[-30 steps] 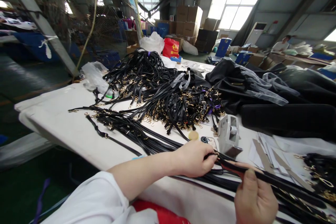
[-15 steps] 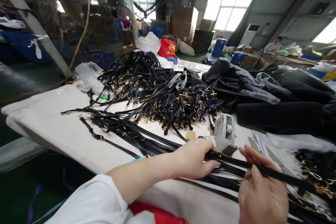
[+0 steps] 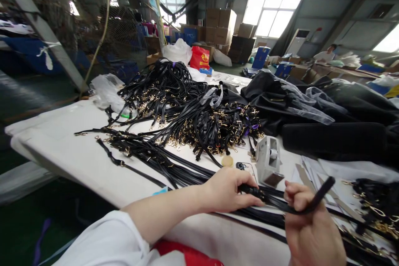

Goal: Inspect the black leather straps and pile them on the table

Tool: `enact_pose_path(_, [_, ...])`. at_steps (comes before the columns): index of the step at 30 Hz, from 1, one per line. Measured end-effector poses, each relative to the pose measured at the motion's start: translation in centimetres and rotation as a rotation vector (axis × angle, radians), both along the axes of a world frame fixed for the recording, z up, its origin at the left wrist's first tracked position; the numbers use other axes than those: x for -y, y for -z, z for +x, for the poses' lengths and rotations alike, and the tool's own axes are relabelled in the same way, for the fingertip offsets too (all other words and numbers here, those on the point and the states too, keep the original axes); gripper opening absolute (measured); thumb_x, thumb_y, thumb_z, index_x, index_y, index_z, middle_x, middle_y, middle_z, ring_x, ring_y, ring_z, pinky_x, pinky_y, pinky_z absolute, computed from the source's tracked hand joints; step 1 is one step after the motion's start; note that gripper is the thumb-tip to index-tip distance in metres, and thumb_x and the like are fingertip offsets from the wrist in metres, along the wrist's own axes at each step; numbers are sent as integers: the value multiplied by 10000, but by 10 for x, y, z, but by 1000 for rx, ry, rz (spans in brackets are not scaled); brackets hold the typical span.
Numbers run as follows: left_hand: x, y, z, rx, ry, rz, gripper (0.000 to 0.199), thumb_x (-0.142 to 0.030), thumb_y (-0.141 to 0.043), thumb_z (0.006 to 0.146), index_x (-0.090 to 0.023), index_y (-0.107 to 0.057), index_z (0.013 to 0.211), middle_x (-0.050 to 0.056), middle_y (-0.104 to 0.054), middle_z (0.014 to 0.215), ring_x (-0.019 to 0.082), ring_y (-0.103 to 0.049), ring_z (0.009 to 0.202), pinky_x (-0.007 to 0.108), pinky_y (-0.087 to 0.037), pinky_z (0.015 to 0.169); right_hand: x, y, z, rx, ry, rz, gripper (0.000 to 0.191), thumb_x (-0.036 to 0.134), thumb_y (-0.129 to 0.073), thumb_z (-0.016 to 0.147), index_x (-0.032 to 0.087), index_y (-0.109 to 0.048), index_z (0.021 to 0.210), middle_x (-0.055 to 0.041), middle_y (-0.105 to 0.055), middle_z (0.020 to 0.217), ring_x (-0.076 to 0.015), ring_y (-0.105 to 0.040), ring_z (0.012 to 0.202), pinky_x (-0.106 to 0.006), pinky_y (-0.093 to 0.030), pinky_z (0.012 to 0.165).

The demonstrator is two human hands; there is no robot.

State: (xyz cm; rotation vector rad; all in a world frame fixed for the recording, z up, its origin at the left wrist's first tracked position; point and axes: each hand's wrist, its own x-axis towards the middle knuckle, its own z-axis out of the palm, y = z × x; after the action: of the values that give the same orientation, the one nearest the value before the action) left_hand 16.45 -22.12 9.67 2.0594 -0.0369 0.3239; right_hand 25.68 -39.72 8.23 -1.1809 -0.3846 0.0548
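Note:
A black strap (image 3: pixel 282 204) runs between my two hands above the table. My left hand (image 3: pixel 229 189) is closed on it at a dark buckle or keeper end, thumb and fingers pinching. Bent fingers of my right hand (image 3: pixel 311 224) grip the strap further right, and its free end sticks up past them. Beneath both hands lie long black straps (image 3: pixel 187 168) in a loose bundle, with gold-coloured clasps at their left ends. Just beyond my left hand are a phone (image 3: pixel 245 166), a pale yellow disc (image 3: pixel 227 161) and a white tape dispenser (image 3: pixel 268 160).
A large heap of straps with gold clasps (image 3: pixel 212 126) covers the middle of the white table (image 3: pixel 62 141). Black material (image 3: pixel 333 139) lies at right, near more clasps (image 3: pixel 374 210). A red bag (image 3: pixel 199 57) stands behind. A person (image 3: pixel 326 55) is far off at right.
The strap section in my hands has shifted; its free end now points up beyond my right hand. My right fingers have curled from stretched out to gripping.

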Motion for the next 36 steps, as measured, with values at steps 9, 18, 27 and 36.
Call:
enact_pose_path(9, [0,-1,-2,18,63,-111,290,-376,-747,802,-139,-743,969,62,-756,913,137,-650,730,209,-466,641,14,9,12,211,-255,-413,346,492,-678,843,185,-685,683,-68,-673,893,-250,-626,857,-359,-513,838])
enact_pose_path(18, [-5,-5,-5,-44,106,-164,306,-375,-783,766,-132,-756,950,66,-752,875,139,-640,718,203,-463,619,28,16,17,157,-389,-482,307,462,-697,818,195,-715,668,-97,-685,1024,-346,-513,1225,-471,-273,1156])
enact_pose_path(27, [-10,-4,-3,-82,183,-274,296,-368,-763,788,-124,-738,955,60,-741,880,145,-653,774,208,-486,691,19,2,17,270,-580,-472,381,476,-605,854,192,-662,607,-85,-685,906,-284,-637,898,-482,-323,1123])
enact_pose_path(36, [-12,-10,-4,-7,232,-15,303,-389,-783,769,-139,-735,933,3,-662,721,84,-509,581,181,-377,541,12,-1,13,400,-650,-543,349,385,-503,958,198,-712,749,-106,-638,1187,-283,-615,1063,-380,-503,939])
